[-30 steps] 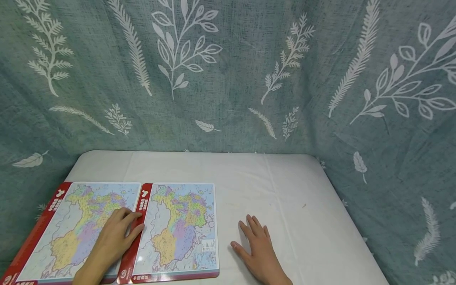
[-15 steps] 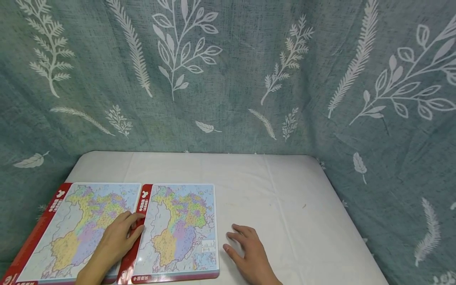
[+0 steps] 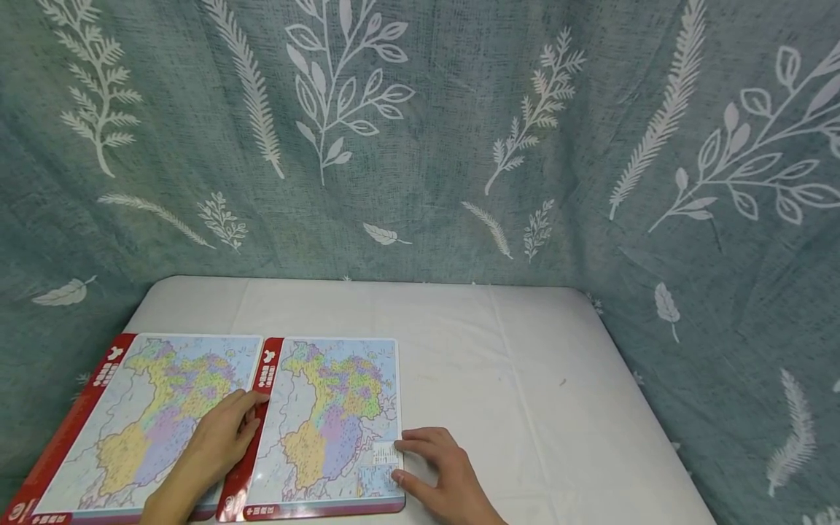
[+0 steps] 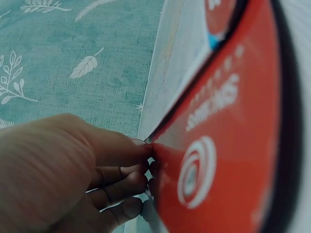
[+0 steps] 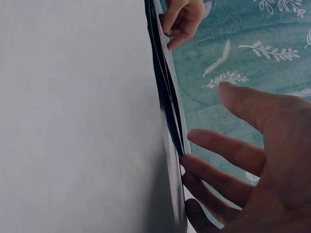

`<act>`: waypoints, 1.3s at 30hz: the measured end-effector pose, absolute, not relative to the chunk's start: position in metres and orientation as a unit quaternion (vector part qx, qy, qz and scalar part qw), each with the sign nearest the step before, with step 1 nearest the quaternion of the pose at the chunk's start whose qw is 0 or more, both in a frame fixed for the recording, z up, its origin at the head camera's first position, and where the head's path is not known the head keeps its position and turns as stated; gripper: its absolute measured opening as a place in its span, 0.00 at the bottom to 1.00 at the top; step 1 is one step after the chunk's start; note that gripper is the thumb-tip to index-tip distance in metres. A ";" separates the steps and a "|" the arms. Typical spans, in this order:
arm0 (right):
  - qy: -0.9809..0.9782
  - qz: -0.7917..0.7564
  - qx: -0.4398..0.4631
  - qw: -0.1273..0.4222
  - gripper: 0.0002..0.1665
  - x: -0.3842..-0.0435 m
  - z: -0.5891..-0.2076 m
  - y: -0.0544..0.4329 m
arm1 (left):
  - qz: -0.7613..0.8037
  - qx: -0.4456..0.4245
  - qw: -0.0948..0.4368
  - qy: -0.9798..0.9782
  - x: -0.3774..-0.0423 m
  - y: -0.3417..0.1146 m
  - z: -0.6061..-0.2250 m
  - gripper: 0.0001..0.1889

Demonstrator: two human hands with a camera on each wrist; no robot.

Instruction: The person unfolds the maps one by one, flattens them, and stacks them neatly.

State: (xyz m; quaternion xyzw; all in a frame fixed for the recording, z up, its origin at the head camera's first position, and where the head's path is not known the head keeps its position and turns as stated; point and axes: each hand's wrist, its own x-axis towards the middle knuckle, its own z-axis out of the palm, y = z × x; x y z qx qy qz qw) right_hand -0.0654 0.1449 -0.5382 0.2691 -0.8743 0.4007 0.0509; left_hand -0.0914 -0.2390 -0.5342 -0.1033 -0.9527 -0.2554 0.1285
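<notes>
Two glossy map sheets with red left borders lie side by side, the left map (image 3: 154, 394) and the right map (image 3: 335, 408). My left hand (image 3: 216, 441) lies over the left map, its thumb and fingertips at the right map's red border (image 4: 223, 116). In the left wrist view, the thumb and loosely bent fingers touch the border's edge. My right hand (image 3: 446, 467) is at the right map's right edge, thumb and forefinger tips overlapping it. In the right wrist view, its fingers (image 5: 223, 150) are spread along a layered dark edge.
A white-covered table (image 3: 499, 364) stretches behind and to the right of the maps. Green leaf-patterned cloth (image 3: 420, 146) hangs behind it and at both sides.
My right hand has moved left from the tablecloth to the right map's edge, its fingers turning toward the map. The left hand and both maps stay nearly in place.
</notes>
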 end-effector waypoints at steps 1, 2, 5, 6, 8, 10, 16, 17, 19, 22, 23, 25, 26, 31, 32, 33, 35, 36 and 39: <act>-0.872 0.405 0.269 0.053 0.20 -0.065 -0.538 0.144 | -0.256 -0.103 0.128 -0.953 -0.091 -0.239 -0.534 0.17; -0.871 0.407 0.270 0.057 0.20 -0.065 -0.538 0.143 | -0.257 -0.103 0.127 -0.952 -0.091 -0.239 -0.533 0.17; -0.866 0.413 0.273 0.074 0.20 -0.064 -0.539 0.140 | -0.259 -0.097 0.119 -0.954 -0.091 -0.240 -0.532 0.17; -0.865 0.414 0.272 0.079 0.20 -0.064 -0.539 0.140 | -0.260 -0.095 0.117 -0.954 -0.091 -0.241 -0.532 0.18; -0.863 0.413 0.276 0.096 0.20 -0.063 -0.541 0.139 | -0.261 -0.093 0.112 -0.954 -0.091 -0.241 -0.532 0.18; -0.864 0.412 0.270 0.106 0.20 -0.063 -0.541 0.139 | -0.263 -0.089 0.105 -0.955 -0.091 -0.240 -0.532 0.18; -0.844 0.494 0.208 0.034 0.30 -0.061 -0.538 0.138 | -0.270 -0.080 0.105 -0.954 -0.089 -0.240 -0.534 0.17; -0.830 0.523 0.197 0.010 0.33 -0.061 -0.537 0.138 | -0.270 -0.080 0.108 -0.953 -0.089 -0.240 -0.534 0.17; -0.788 0.585 0.186 -0.039 0.40 -0.061 -0.536 0.139 | -0.272 -0.079 0.114 -0.952 -0.088 -0.240 -0.533 0.16; -0.715 0.669 0.172 -0.108 0.47 -0.062 -0.534 0.140 | -0.274 -0.079 0.116 -0.951 -0.088 -0.240 -0.532 0.15; -0.690 0.692 0.169 -0.128 0.48 -0.062 -0.533 0.140 | -0.274 -0.079 0.114 -0.952 -0.089 -0.240 -0.531 0.14; -0.654 0.722 0.159 -0.161 0.50 -0.063 -0.531 0.140 | -0.274 -0.077 0.109 -0.952 -0.088 -0.240 -0.529 0.14; -0.642 0.731 0.152 -0.175 0.50 -0.064 -0.531 0.139 | -0.273 -0.077 0.107 -0.953 -0.089 -0.240 -0.529 0.14; -0.667 0.703 0.112 -0.220 0.34 -0.062 -0.533 0.134 | -0.273 -0.072 0.099 -0.954 -0.089 -0.240 -0.528 0.13; -0.683 0.686 0.111 -0.223 0.28 -0.061 -0.534 0.133 | -0.274 -0.072 0.098 -0.954 -0.089 -0.240 -0.528 0.13; -0.702 0.667 0.115 -0.221 0.22 -0.059 -0.535 0.132 | -0.276 -0.073 0.098 -0.953 -0.089 -0.240 -0.528 0.12; -0.727 0.638 0.126 -0.219 0.17 -0.057 -0.536 0.131 | -0.278 -0.075 0.100 -0.952 -0.089 -0.241 -0.529 0.12; -0.732 0.631 0.129 -0.222 0.18 -0.056 -0.537 0.130 | -0.280 -0.077 0.101 -0.951 -0.090 -0.241 -0.529 0.11; -0.720 0.640 0.123 -0.240 0.21 -0.053 -0.538 0.129 | -0.284 -0.083 0.107 -0.949 -0.090 -0.241 -0.529 0.11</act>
